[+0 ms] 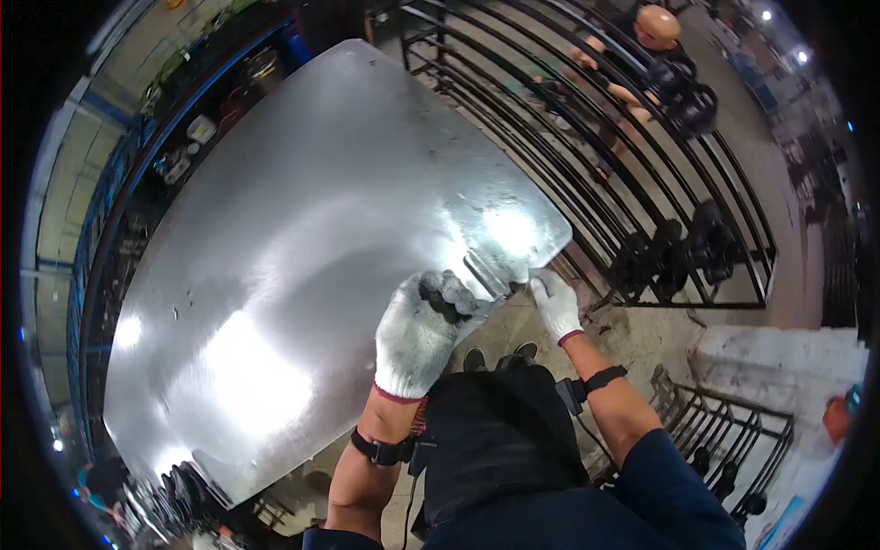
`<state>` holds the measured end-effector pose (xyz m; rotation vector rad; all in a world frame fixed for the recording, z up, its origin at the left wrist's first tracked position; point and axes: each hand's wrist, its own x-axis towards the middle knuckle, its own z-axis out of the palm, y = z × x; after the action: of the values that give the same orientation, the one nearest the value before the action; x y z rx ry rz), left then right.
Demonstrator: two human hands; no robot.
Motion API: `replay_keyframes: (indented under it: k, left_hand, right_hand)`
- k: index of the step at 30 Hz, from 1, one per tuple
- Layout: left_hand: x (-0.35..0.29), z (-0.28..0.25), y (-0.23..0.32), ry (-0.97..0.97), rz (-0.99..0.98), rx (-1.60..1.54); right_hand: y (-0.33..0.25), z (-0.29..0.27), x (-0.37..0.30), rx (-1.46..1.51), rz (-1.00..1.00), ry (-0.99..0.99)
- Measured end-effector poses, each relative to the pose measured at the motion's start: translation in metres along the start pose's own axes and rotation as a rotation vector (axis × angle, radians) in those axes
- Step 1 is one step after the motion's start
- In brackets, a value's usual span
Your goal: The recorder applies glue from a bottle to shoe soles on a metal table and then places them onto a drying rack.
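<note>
A large table with a smooth, shiny metal top [302, 174] fills the left and middle of the view. Near its right front corner lies a small, narrow metal piece [484, 273] with a straight raised edge. My left hand [410, 339], in a white knit glove with dark smudges, is closed beside that piece; what its curled fingers hold is hidden. My right hand [555, 308], gloved too, is closed at the table's front edge, fingertips pressed together by the piece's near end. Whether they grip the piece itself is too small to tell.
A black metal rack of parallel bars [587, 119] stands against the table's far right, with dark round parts [715, 243] on it. Behind it a person [642, 55] is bent over. A lower rack [724, 426] is at my right, and dark coiled parts [179, 500] sit at the near left corner.
</note>
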<state>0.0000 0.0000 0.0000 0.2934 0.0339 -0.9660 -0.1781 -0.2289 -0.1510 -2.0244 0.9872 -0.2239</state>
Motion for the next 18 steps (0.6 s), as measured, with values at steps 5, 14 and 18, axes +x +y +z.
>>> replay_keyframes:
  k: [5, 14, 18]
  left_hand:
    - [-0.023, -0.150, 0.056, 0.767, 0.280, 2.029]
    - [-0.111, -0.278, 0.070, 1.050, 0.384, 2.306]
    - [-0.107, -0.270, 0.074, 1.058, 0.340, 2.326]
  right_hand:
    - [-0.037, 0.034, 0.062, -0.347, -0.339, 0.111]
    - [-0.010, 0.061, 0.139, -0.631, -0.352, 0.113]
    - [0.007, 0.079, 0.145, -0.768, -0.368, 0.157]
